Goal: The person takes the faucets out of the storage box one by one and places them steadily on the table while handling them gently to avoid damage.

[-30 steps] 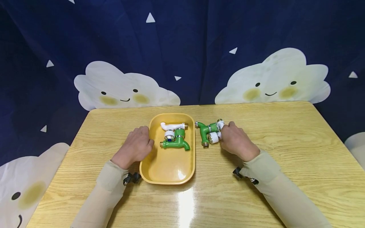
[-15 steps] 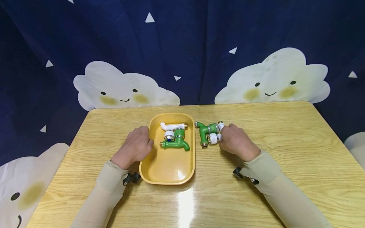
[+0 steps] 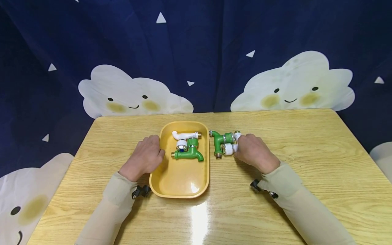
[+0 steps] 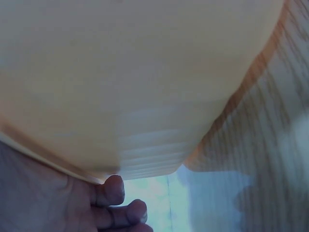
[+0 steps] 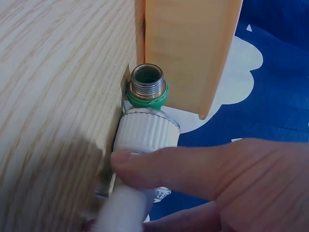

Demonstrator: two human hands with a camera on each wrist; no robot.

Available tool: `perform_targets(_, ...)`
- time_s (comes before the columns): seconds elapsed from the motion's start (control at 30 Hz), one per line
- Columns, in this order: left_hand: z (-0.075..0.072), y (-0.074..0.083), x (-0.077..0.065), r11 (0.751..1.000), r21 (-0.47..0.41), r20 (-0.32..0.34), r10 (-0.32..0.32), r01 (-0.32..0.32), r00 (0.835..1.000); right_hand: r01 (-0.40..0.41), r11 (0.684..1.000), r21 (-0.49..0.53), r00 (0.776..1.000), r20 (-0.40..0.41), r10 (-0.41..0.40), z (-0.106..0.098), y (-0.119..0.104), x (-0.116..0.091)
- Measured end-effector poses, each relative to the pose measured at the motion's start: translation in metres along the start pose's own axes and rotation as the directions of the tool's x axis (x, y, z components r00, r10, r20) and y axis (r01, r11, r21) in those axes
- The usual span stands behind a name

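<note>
My left hand (image 3: 143, 156) grips the left rim of a yellow plastic tray (image 3: 180, 185), thumb over the edge. In the left wrist view, its curled fingers (image 4: 115, 191) show by the tray's outer wall (image 4: 145, 125). Inside the tray lie a white tap (image 3: 187, 136) and a green tap (image 3: 187, 154), their handles side by side. Right of the tray, a second green tap (image 3: 218, 141) lies on the table. Against it sits another white tap (image 3: 228, 149), pinched by my right hand (image 3: 254, 152); the thumb (image 5: 140, 169) presses just behind its ribbed handle (image 5: 147, 130).
Both hands work on a wood-grain table (image 3: 306, 163). A dark blue curtain (image 3: 211, 51) with smiling clouds hangs behind its back edge. The tray's right wall (image 5: 186, 53) stands close beside the second green tap.
The two taps right of the tray have turned and shifted slightly, the green one's threaded end moving left. My right hand stays on the white tap; left hand and tray hold still.
</note>
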State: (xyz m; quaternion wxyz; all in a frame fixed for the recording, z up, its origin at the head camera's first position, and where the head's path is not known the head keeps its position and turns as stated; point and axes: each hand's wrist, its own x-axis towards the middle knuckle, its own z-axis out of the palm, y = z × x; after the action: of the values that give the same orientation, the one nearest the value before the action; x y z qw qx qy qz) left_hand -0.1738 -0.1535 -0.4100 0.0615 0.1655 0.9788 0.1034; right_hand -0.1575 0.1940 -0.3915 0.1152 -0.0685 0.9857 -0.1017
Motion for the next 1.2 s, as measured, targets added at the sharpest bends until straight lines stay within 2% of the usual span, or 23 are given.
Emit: perform_targets(1.2, -0.0004, 0.0000, 0.0003, 1.000, -0.009, 0.006, -0.004, 0.004, 1.000, -0.002, 1.000, 0.006, 1.000, 0.005, 0.002, -0.0057, 0.0033, -0.0025)
